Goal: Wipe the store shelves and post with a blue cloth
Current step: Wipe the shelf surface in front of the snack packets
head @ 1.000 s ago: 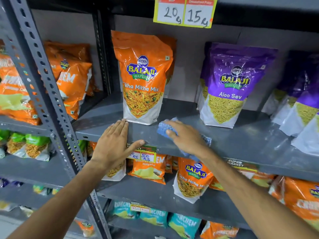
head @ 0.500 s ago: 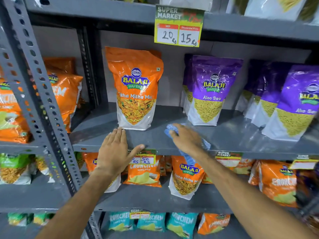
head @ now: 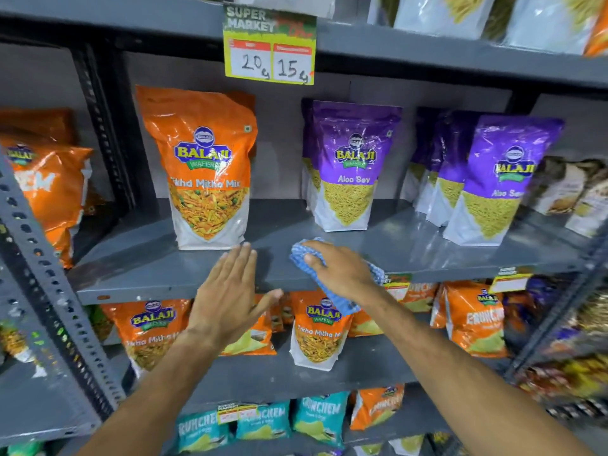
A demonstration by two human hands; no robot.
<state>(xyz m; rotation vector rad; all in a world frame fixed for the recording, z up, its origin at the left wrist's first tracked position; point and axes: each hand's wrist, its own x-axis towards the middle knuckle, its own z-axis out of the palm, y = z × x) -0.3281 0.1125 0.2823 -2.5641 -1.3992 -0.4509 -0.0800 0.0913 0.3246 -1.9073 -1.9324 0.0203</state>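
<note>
Right hand (head: 342, 274): palm down, pressed flat on blue cloth (head: 304, 250), on front part of grey shelf (head: 158, 274). Fingers spread over cloth rather than curled around it — cloth pinned under palm, one end bunched ahead of fingertips, other end draped over shelf lip below wrist.

Left hand (head: 230, 297): open, fingers straight and together, thumb out to the side. Holding nothing. Positioned at shelf front edge, just left of right hand, not touching it. Contact with shelf: cannot tell.

On same shelf, behind hands:
- Orange Tikha Mitha Mix pouch (head: 204, 169), upright, just beyond left fingertips.
- Purple Aloo Sev pouch (head: 352, 166), upright, behind cloth, clear of it.
- Further purple pouches (head: 503, 179) to the right.

Yellow price tag (head: 269, 47) hanging from shelf above, marked 20 and 15.

Perforated grey post (head: 49, 307) at left, running diagonally across view — well apart from cloth and both hands. More orange bags (head: 49, 192) behind it.

Lower shelf (head: 263, 373): orange snack packs, partly hidden by both forearms. Teal packs (head: 316, 419) on level beneath.
</note>
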